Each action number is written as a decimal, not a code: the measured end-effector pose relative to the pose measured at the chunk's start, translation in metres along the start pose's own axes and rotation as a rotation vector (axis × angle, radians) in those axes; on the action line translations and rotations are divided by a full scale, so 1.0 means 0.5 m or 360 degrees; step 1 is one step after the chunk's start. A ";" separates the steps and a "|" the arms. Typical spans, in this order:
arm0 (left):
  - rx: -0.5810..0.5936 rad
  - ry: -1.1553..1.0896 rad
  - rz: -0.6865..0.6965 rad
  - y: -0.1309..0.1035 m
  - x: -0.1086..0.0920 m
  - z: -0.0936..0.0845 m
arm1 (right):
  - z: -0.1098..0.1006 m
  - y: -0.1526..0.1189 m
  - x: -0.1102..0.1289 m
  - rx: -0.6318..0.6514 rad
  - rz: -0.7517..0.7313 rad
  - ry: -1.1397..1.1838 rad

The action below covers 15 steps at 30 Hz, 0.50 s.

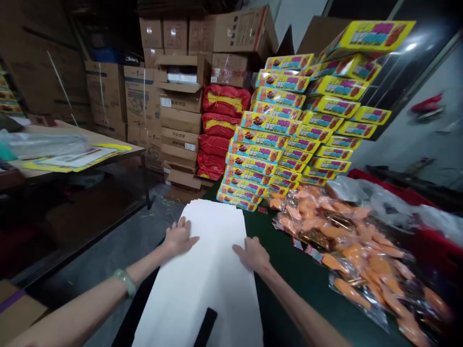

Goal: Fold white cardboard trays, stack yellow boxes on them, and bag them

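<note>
A tall stack of white sheets [215, 270], paper or thin card, lies lengthwise in front of me on a dark green tabletop [289, 284]. My left hand [179, 238] grips its left edge, the thumb stretched over the top sheet. On the opposite edge, my right hand [254, 254] holds the stack with the thumb on top and the other fingers bent at the side. The sheets are slightly uneven at the far end. A green bangle [125, 282] circles my left wrist. Across the near part of the stack shows a black strip [205, 327].
Yellow printed boxes [260, 149] stand in high, leaning piles behind the sheets. Bagged orange items [347, 241] heap up at right. Cartons [181, 120] and red bundles [220, 125] line the back. A side table [126, 153] at left carries yellow-edged printed sheets [77, 158].
</note>
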<state>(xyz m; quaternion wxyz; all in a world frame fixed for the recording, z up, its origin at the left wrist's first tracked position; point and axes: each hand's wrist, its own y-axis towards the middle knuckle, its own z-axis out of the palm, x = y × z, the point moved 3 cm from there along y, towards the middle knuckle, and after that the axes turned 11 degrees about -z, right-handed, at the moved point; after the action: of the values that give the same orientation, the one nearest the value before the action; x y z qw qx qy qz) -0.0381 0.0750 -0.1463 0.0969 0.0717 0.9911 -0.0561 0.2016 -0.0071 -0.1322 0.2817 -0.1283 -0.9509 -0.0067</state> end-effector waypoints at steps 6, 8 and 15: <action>-0.0118 0.0059 0.0015 0.005 -0.030 0.021 | 0.018 -0.013 -0.017 -0.0081 0.0239 0.0716; -0.0157 0.0009 0.0003 0.011 -0.026 0.025 | 0.020 -0.023 -0.022 0.0001 0.0272 0.1109; -0.0316 -0.0194 -0.0049 0.030 0.007 0.045 | 0.034 -0.091 0.006 -0.0006 0.0096 0.2008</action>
<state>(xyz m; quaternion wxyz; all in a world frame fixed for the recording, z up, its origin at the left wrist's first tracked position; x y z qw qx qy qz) -0.0350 0.0873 -0.1704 0.1628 0.0429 0.9850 0.0367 0.1788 -0.0487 -0.1420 0.7881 -0.1269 -0.5977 -0.0747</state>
